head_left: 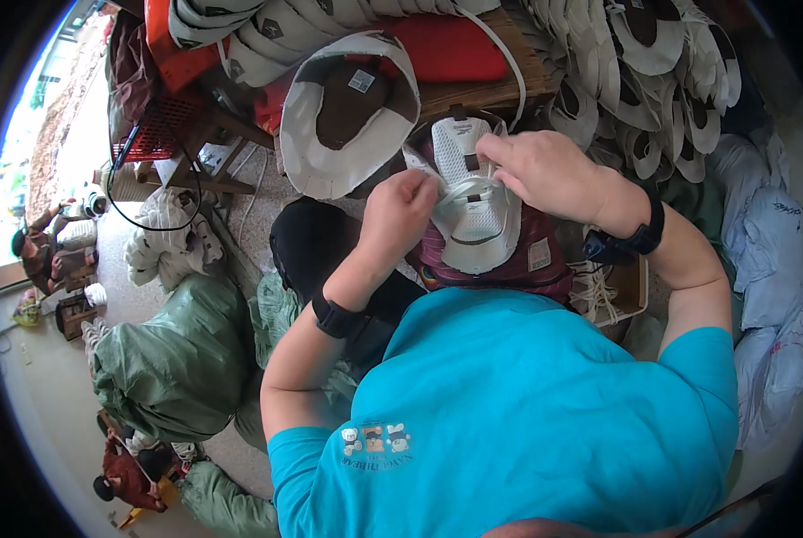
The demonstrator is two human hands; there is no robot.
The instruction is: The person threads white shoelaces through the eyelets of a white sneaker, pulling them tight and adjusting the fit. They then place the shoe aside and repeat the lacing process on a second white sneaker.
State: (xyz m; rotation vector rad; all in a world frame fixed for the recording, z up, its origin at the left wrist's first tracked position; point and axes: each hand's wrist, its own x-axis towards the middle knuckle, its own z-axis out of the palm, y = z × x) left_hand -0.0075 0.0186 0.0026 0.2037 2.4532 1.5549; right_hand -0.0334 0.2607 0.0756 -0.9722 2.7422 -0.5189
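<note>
A white mesh shoe upper (pixel 479 235) with a padded tongue (pixel 460 143) lies over a maroon cushion (pixel 545 229) in front of me. A white shoelace (pixel 462 188) crosses the upper below the tongue. My left hand (pixel 400 211) is closed at the upper's left edge, its fingertips pinched on the shoelace. On the other side, my right hand (pixel 545 175) has thumb and forefinger drawn together at the right eyelet edge beside the tongue. What those fingertips hold is too small to make out.
Another white upper with brown lining (pixel 352 108) lies just beyond my left hand on the wooden bench (pixel 500 63). Stacked uppers (pixel 652 72) fill the far right. White laces (pixel 594 291) sit in a box by my right forearm. Green sacks (pixel 182 350) and two people are at left.
</note>
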